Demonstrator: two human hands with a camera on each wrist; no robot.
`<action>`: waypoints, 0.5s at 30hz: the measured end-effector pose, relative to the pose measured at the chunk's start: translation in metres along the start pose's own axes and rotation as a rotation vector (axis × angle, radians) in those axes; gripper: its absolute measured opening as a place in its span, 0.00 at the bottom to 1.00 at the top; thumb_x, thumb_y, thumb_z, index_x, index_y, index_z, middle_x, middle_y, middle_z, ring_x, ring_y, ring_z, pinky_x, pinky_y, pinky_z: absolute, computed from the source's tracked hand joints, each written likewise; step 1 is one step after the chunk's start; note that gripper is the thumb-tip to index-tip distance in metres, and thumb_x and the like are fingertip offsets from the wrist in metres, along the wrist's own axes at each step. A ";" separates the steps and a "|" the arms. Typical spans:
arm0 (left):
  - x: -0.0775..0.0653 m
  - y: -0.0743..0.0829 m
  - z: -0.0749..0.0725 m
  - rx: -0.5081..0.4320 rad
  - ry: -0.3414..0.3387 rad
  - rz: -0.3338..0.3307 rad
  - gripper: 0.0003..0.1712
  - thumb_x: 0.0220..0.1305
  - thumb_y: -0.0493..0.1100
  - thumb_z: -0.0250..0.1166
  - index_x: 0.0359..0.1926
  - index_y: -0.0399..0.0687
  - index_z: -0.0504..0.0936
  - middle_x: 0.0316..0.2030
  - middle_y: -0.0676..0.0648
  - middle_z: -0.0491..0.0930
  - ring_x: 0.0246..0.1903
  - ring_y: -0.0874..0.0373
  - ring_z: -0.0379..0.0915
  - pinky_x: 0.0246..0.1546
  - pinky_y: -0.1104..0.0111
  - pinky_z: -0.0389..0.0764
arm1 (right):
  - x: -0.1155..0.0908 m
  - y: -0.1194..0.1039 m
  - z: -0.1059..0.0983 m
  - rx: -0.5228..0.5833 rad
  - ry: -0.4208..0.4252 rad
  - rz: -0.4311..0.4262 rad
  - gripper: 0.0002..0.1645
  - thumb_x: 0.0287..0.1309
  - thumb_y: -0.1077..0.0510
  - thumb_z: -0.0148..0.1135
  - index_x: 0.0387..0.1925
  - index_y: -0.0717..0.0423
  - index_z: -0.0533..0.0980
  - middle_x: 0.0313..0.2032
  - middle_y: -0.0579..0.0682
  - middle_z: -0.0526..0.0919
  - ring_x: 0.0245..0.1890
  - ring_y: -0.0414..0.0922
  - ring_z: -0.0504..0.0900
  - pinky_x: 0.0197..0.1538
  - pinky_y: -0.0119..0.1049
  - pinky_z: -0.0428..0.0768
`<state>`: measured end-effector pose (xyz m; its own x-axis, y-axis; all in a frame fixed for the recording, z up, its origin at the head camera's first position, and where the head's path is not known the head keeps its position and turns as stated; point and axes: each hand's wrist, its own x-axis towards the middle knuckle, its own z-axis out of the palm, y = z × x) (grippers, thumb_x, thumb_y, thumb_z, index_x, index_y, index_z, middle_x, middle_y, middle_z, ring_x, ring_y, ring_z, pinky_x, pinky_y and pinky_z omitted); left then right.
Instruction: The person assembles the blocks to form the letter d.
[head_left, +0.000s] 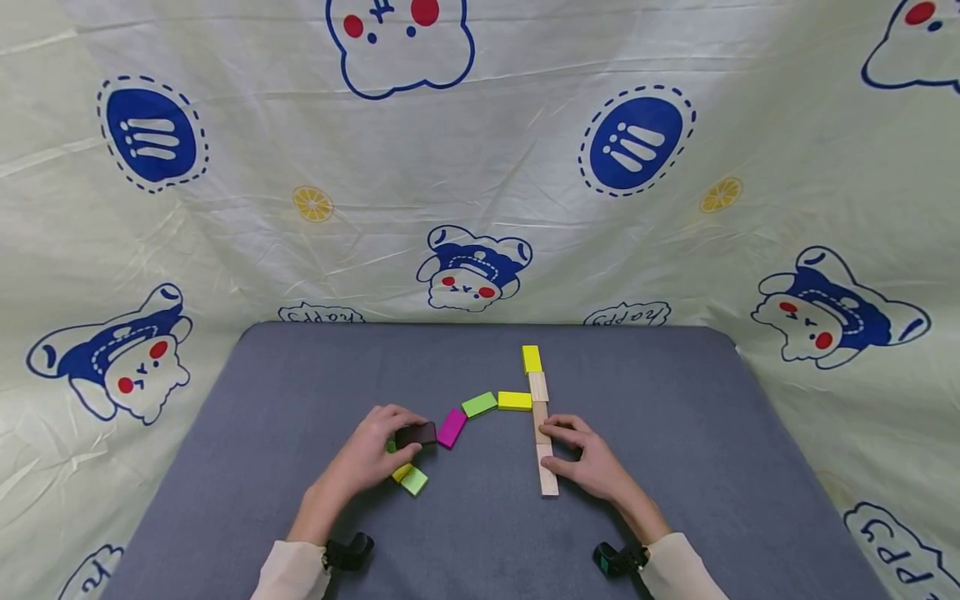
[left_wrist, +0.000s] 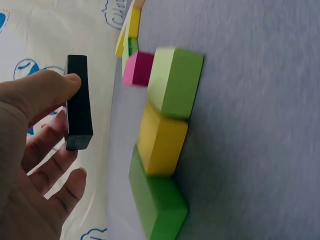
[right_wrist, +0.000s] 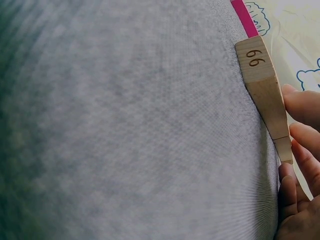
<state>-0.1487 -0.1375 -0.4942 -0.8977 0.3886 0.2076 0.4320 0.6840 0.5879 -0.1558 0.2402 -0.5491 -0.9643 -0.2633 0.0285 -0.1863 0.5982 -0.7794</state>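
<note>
My left hand [head_left: 375,446] pinches a dark block [head_left: 416,434] between thumb and fingers; in the left wrist view this black block [left_wrist: 79,102] is held up off the table. Below that hand, a light green block [head_left: 414,481], a yellow block [left_wrist: 162,142] and a darker green block [left_wrist: 159,200] sit end to end, partly hidden in the head view. My right hand [head_left: 592,458] touches the right side of a straight row of plain wooden blocks [head_left: 543,450] with thumb and fingertips. One wooden block [right_wrist: 254,60] bears the number 66.
A magenta block [head_left: 452,428], a green block [head_left: 480,405] and a yellow block [head_left: 514,402] curve toward the wooden row. Another yellow block [head_left: 532,358] tops that row at the far end. Behind the grey table [head_left: 300,375] hangs a printed cloth [head_left: 480,167].
</note>
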 end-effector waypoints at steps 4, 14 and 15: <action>0.001 0.005 0.008 -0.014 -0.004 0.027 0.18 0.63 0.41 0.73 0.54 0.50 0.86 0.50 0.50 0.81 0.51 0.55 0.74 0.52 0.55 0.79 | 0.000 0.000 0.000 0.004 -0.004 -0.002 0.31 0.57 0.50 0.77 0.62 0.51 0.81 0.64 0.49 0.76 0.63 0.51 0.74 0.62 0.55 0.74; 0.003 0.016 0.030 -0.031 -0.075 0.056 0.18 0.65 0.42 0.72 0.56 0.51 0.85 0.50 0.51 0.80 0.51 0.56 0.73 0.54 0.55 0.79 | 0.000 0.001 0.000 0.011 0.002 -0.008 0.31 0.56 0.51 0.77 0.62 0.51 0.81 0.63 0.48 0.76 0.64 0.51 0.74 0.64 0.57 0.73; 0.003 0.018 0.032 -0.027 -0.086 0.061 0.18 0.65 0.42 0.72 0.56 0.51 0.85 0.50 0.51 0.80 0.51 0.56 0.73 0.54 0.56 0.79 | 0.000 0.001 0.000 0.009 0.002 -0.007 0.31 0.56 0.51 0.77 0.62 0.51 0.81 0.63 0.48 0.76 0.64 0.51 0.74 0.63 0.56 0.73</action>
<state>-0.1410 -0.1045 -0.5083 -0.8587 0.4811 0.1767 0.4821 0.6413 0.5970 -0.1556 0.2409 -0.5497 -0.9633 -0.2663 0.0352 -0.1916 0.5893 -0.7849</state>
